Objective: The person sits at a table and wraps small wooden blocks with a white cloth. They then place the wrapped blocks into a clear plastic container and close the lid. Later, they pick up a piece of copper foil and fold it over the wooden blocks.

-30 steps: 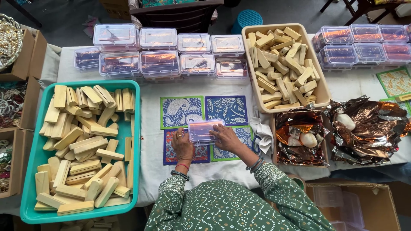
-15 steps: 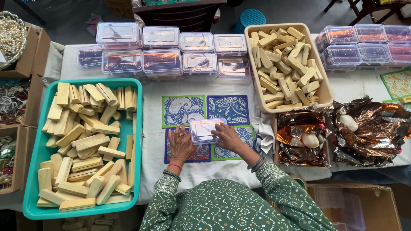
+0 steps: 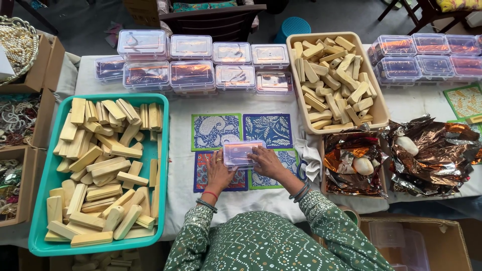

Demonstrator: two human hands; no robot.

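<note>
On the patterned mats (image 3: 267, 129), both hands, left hand (image 3: 219, 173) and right hand (image 3: 267, 161), still clasp the clear plastic box (image 3: 243, 153), barely shifted from a second ago.

1. A table (image 3: 351, 211) covered with a white cloth spans the view from its left edge to its right edge.
2. Beyond the table's far edge lies a grey floor (image 3: 90, 25), evenly lit with soft shadows.
3. A dark wooden chair (image 3: 213, 17) stands just behind the far edge, near the middle.
4. A small blue stool (image 3: 293, 26) sits on the floor beside the chair.
5. More dark chair legs (image 3: 416, 12) show near the far right corner.
6. Brown cardboard boxes (image 3: 42, 75) stand along the table's left edge.
7. Another open cardboard box (image 3: 427, 241) sits below the near right corner.
</note>
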